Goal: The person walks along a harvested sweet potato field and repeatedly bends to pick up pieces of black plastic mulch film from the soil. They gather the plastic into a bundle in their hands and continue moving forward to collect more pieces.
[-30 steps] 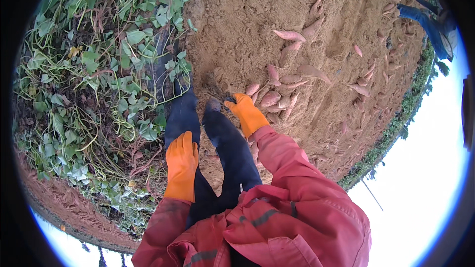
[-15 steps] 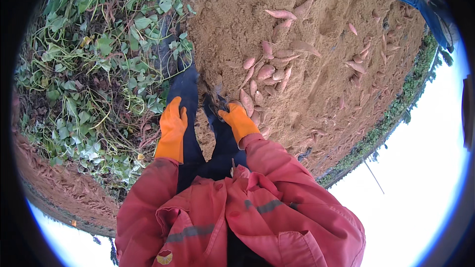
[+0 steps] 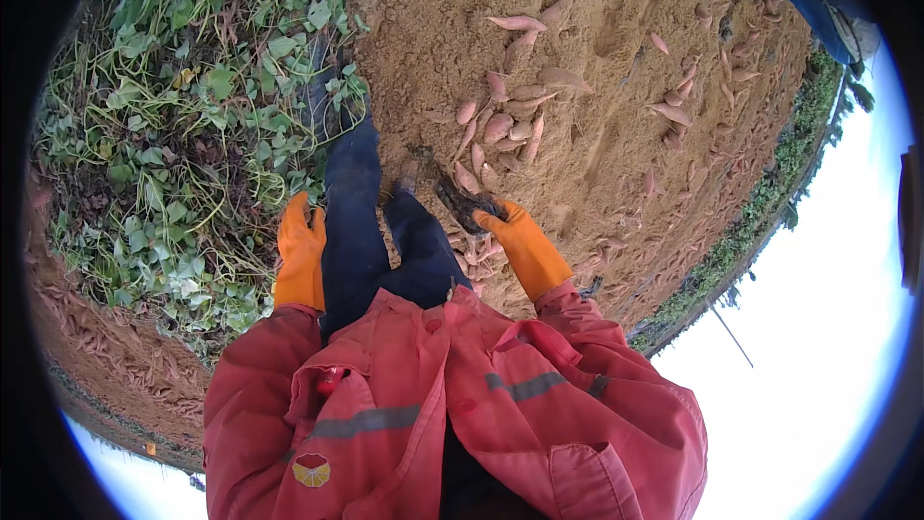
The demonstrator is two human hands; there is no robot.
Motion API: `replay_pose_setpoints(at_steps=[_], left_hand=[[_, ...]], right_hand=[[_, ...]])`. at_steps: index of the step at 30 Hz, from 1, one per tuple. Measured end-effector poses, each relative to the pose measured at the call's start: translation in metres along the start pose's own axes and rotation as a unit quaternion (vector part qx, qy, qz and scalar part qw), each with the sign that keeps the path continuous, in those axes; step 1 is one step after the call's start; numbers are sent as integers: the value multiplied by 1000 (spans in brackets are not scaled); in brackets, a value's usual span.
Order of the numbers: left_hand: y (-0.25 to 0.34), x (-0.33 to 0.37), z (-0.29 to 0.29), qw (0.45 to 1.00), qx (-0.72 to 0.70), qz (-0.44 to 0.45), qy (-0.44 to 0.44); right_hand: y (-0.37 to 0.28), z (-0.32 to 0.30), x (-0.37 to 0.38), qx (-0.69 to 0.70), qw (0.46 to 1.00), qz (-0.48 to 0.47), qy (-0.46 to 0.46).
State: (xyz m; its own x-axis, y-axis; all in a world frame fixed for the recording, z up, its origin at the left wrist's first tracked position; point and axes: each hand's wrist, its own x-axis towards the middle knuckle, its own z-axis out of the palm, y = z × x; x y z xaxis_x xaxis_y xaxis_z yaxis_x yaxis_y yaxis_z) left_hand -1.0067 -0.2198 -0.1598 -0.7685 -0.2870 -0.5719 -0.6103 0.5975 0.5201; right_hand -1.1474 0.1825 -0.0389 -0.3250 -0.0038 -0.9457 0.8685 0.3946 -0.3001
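My right hand (image 3: 525, 246), in an orange glove, is closed on one end of a dark, crumpled strip (image 3: 457, 197); I cannot make out its material. The strip trails over the soil beside a small heap of pinkish-red sweet potatoes (image 3: 499, 127). My left hand (image 3: 302, 248), gloved in orange too, hangs beside my left leg with the thumb apart from the fingers and nothing in it. Green leafy vines (image 3: 207, 87) lie just past it on the left.
Brown soil (image 3: 414, 67) stretches ahead and to the right, with more sweet potatoes (image 3: 671, 114) strewn over it. At the far right shows another person's blue-clad leg (image 3: 799, 5). My dark trousers (image 3: 353, 173) stand between vines and soil. A green strip of plants (image 3: 760, 202) borders the field.
My right hand has moved right, away from my legs, drawing the dark strip along. My left hand has shifted a little left, away from my leg.
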Motion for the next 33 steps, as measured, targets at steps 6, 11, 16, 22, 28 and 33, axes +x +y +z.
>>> replay_pose_setpoints(at_steps=[6, 11, 16, 22, 28, 33], left_hand=[[156, 49, -64, 975, -42, 204, -73], [268, 82, -126, 919, -59, 372, -121], [299, 126, -135, 929, -78, 294, -209], [286, 179, -169, 944, -292, -16, -155], [309, 264, -221, 926, -371, -65, 9], [361, 319, -226, 903, -428, -15, 31]], right_hand=[[-101, 19, -52, -131, 981, -143, 20], [-199, 31, -96, -168, 892, -417, -47], [-255, 12, -98, -124, 859, -495, -39], [-277, -24, 12, -59, 892, -395, 211], [-311, -68, 112, -29, 942, -285, 173], [-336, -100, 139, -69, 948, -264, 163]])
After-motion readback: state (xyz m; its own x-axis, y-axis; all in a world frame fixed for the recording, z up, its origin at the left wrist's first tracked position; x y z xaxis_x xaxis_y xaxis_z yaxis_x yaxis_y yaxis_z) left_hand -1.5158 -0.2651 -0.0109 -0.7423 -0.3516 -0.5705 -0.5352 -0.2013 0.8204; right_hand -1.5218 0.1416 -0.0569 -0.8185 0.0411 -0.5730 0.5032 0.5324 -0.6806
